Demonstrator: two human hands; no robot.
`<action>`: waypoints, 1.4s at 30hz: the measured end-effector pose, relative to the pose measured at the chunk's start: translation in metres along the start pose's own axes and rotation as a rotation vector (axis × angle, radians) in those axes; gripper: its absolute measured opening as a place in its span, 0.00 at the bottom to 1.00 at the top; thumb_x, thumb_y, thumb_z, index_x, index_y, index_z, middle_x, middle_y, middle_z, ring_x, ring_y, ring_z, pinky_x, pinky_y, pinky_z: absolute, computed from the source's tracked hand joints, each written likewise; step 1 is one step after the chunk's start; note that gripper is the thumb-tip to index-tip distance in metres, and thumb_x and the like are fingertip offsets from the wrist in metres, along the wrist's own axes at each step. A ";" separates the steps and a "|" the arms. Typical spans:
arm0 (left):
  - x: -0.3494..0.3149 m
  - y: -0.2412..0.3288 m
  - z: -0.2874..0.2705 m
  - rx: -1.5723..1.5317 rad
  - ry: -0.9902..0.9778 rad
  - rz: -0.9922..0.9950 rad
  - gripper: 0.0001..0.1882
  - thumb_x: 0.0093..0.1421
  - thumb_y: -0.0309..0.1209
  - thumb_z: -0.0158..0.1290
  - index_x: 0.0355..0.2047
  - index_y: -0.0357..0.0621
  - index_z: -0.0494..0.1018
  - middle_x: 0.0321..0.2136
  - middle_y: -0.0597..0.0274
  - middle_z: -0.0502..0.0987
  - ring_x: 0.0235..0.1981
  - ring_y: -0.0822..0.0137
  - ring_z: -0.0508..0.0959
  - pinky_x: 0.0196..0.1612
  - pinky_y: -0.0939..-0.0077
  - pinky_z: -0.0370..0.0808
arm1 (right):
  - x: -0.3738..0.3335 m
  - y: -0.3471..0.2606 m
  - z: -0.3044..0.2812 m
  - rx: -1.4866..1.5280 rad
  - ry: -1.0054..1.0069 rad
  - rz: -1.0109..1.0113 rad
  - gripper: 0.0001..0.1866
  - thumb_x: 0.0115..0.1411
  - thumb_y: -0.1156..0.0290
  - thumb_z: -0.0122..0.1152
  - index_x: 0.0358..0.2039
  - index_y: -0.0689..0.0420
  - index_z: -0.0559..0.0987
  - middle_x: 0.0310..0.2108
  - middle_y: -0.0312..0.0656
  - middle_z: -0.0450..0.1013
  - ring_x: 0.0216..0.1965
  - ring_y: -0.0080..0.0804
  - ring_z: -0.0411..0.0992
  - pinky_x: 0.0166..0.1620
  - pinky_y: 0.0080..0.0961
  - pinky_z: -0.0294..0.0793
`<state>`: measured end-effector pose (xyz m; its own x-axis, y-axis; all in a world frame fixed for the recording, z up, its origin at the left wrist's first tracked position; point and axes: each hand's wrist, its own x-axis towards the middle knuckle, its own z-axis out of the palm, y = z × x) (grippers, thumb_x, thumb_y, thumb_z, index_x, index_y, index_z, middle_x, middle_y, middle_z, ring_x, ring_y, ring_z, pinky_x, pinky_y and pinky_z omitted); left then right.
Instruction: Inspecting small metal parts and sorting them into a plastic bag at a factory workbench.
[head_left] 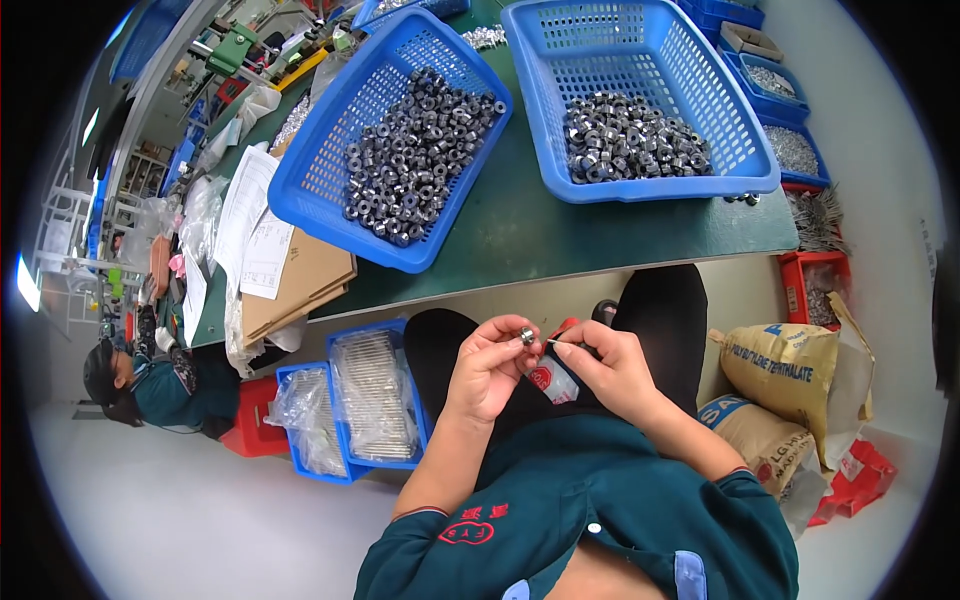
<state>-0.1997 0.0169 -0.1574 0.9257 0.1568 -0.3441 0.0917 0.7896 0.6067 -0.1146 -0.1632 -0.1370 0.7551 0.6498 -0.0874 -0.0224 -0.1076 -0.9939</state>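
My left hand (pixel 485 368) pinches a small shiny metal ring (pixel 527 336) between thumb and fingertips, above my lap. Close beside it on the right, my right hand (pixel 612 368) is closed on a thin, pale-tipped tool (pixel 552 341) pointing toward the ring. Most of that tool is hidden in my fingers, so its kind is unclear. Below the hands, a clear plastic bag (pixel 562 388) with a red mark lies on my lap. Ahead on the bench stand two blue perforated baskets, a left one (pixel 300 205) and a right one (pixel 650 188), both holding many dark metal rings (pixel 425 150).
The green bench (pixel 600 235) crosses in front of my knees. Cardboard (pixel 300 290) and papers (pixel 262 255) lie at its left. Blue crates (pixel 425 440) of wrapped parts stand on the floor left, sacks (pixel 780 365) at right. A co-worker (pixel 165 395) sits far left.
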 end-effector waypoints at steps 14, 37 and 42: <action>-0.003 -0.007 0.013 0.325 0.104 0.161 0.11 0.57 0.15 0.54 0.41 0.32 0.75 0.34 0.52 0.81 0.32 0.66 0.81 0.41 0.74 0.79 | 0.002 0.003 0.010 -0.459 0.170 -0.448 0.03 0.53 0.78 0.63 0.27 0.59 0.76 0.21 0.45 0.74 0.22 0.43 0.75 0.24 0.30 0.73; 0.202 0.075 0.166 2.099 -0.278 0.679 0.09 0.49 0.19 0.51 0.29 0.43 0.78 0.33 0.53 0.77 0.39 0.50 0.78 0.42 0.58 0.75 | 0.010 0.137 -0.060 -0.989 0.314 -0.277 0.07 0.58 0.66 0.60 0.26 0.53 0.76 0.21 0.45 0.75 0.24 0.46 0.75 0.27 0.41 0.72; 0.206 0.072 0.164 2.089 -0.200 0.762 0.09 0.51 0.21 0.51 0.31 0.46 0.79 0.37 0.55 0.75 0.39 0.51 0.78 0.41 0.58 0.76 | 0.014 0.135 -0.061 -0.960 0.319 -0.342 0.06 0.56 0.67 0.60 0.26 0.53 0.76 0.21 0.44 0.74 0.23 0.46 0.74 0.27 0.40 0.72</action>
<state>0.0573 0.0089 -0.0674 0.9671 -0.1167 0.2262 -0.1770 -0.9470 0.2681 -0.0673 -0.2140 -0.2682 0.7635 0.5453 0.3460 0.6433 -0.5950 -0.4818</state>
